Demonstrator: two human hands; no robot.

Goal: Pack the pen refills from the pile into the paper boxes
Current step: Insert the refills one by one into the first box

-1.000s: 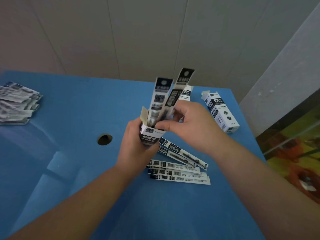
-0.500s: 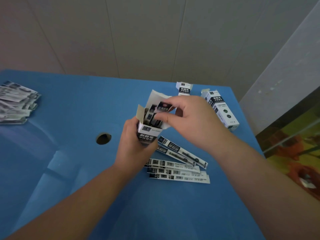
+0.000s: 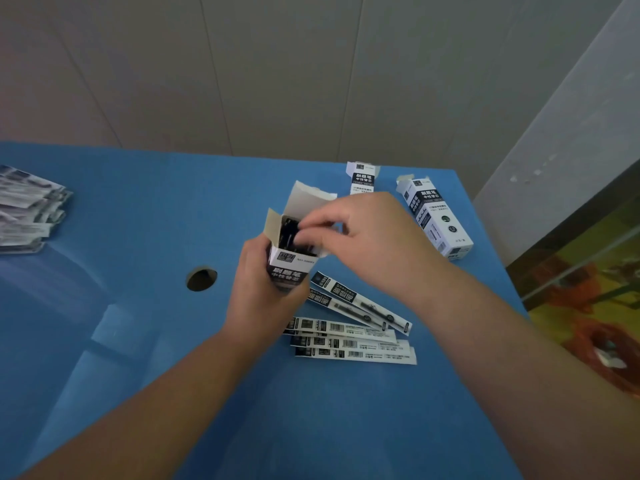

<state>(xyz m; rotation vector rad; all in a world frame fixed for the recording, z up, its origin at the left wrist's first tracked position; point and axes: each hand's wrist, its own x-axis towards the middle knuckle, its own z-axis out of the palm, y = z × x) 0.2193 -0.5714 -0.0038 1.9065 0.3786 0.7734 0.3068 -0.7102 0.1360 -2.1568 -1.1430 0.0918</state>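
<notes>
A: What is changing at the open box (image 3: 290, 268)?

B: The refills that were sticking up out of it a second ago are now sitting down inside. The right hand (image 3: 367, 237) is pressing its fingertips (image 3: 304, 233) together on their dark tops at the mouth.

A: And the left hand (image 3: 263, 296)?

B: Its grip is wrapping the box, holding it upright above the blue surface (image 3: 138, 202).

A: So this batch is nearly packed?

B: Seemingly. Loose refills (image 3: 353, 341) are lying just beside the box, a bigger pile (image 3: 27, 209) is waiting far left, and two more boxes (image 3: 436, 216) are lying beyond. Flaps are standing open.
</notes>
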